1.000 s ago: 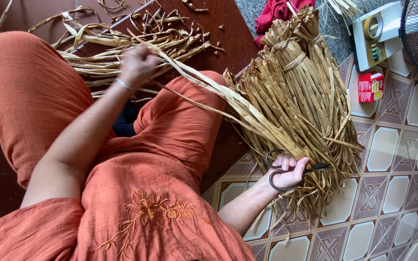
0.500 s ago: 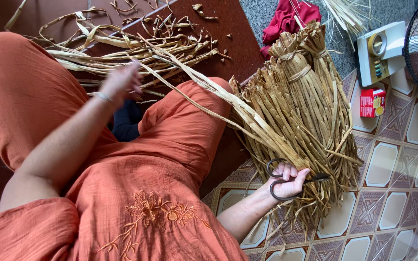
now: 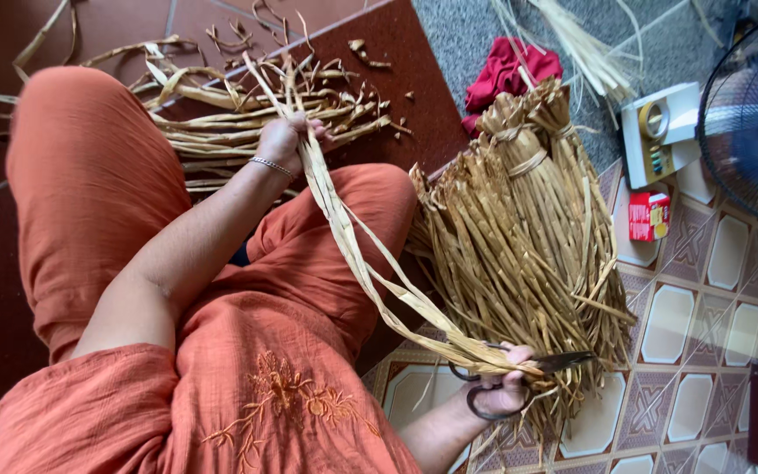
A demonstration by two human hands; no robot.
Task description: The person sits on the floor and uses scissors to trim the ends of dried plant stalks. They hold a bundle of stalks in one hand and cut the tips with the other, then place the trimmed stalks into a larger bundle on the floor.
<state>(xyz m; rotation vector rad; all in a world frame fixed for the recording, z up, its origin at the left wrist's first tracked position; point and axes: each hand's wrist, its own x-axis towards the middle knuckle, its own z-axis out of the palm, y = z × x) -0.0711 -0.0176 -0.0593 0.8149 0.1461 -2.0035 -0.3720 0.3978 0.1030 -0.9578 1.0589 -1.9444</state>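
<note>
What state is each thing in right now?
Left hand: closed around the upper end of the long dried leaf strips.
Right hand: grips the black-handled scissors and the strips' lower ends.
Scissors: blades look shut.
Tied bundles of dried straw-coloured leaves: bound, leaning on the tiled floor.
Loose dried strips: scattered.
Red cloth: crumpled.

a red cloth (image 3: 512,74) is seen crumpled on the grey mat (image 3: 660,44). a small red box (image 3: 648,216) and a white device (image 3: 667,132) are set on the patterned tiled floor (image 3: 704,333), beside a fan (image 3: 752,114).
</note>
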